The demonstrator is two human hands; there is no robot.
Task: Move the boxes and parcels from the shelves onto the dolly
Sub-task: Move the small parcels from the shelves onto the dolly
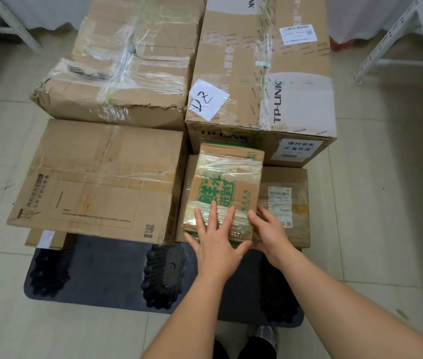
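- While both hands settle it, a small green-printed box (224,193) sits on the dolly (117,281), stacked on a flatter parcel (287,203) at the near right corner of the load.
- Left hand (215,237) lies flat on the small box's near top edge, fingers straight and spread, gripping nothing; right hand (270,229) presses its right side with fingers extended, not curled round it.
- Risk: the small box looks set near the flat parcel's front edge, so it could tip toward the dolly's bare front deck once the hands let go.
- Risk: its shiny tape wrapping is probably slick against the taped parcel beneath, so a jolt of the dolly could slide it off.
- Look of the small box: brown cardboard, green lettering, wide bands of clear tape, corners a little crushed.
- Behind the small box stands a large printed carton (262,73) with a handwritten paper label; left of the small box lies a broad brown carton (96,180), and beyond that one a torn, heavily taped carton (125,63).
- White shelf frames (386,47) stand on the tiled floor (386,203) beyond the dolly.
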